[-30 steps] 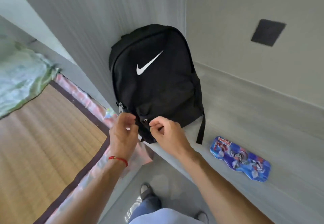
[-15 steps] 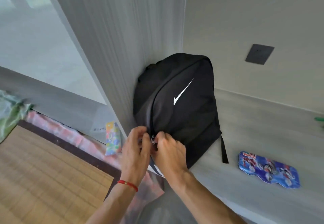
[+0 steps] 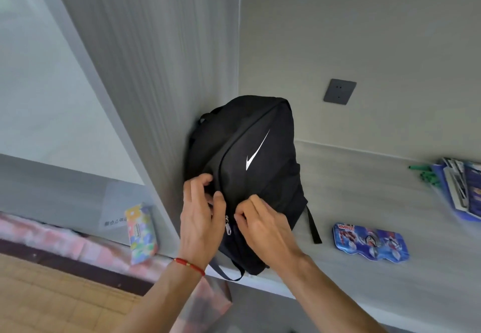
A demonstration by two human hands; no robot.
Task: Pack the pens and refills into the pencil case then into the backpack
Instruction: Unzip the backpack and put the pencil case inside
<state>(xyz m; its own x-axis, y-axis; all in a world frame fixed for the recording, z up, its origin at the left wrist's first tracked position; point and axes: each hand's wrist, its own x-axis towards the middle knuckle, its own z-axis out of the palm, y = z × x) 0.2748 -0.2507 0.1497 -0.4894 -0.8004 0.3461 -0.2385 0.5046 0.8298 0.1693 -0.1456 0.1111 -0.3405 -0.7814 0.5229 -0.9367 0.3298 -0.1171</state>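
The black backpack (image 3: 250,176) stands on the desk (image 3: 364,202) against the side panel, a white swoosh on its front. Both hands cover its zipper: the left hand (image 3: 201,218) curls at the seam, the right hand (image 3: 263,226) pinches fabric; each grip's hold is hidden. The blue pencil case (image 3: 371,242) lies nearby, its lettering unreadable.

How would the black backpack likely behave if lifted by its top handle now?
The backpack would probably sag, since its fabric creases under both hands and it leans on the wall panel. It looks fairly light and underfilled. Its loose strap would likely dangle.
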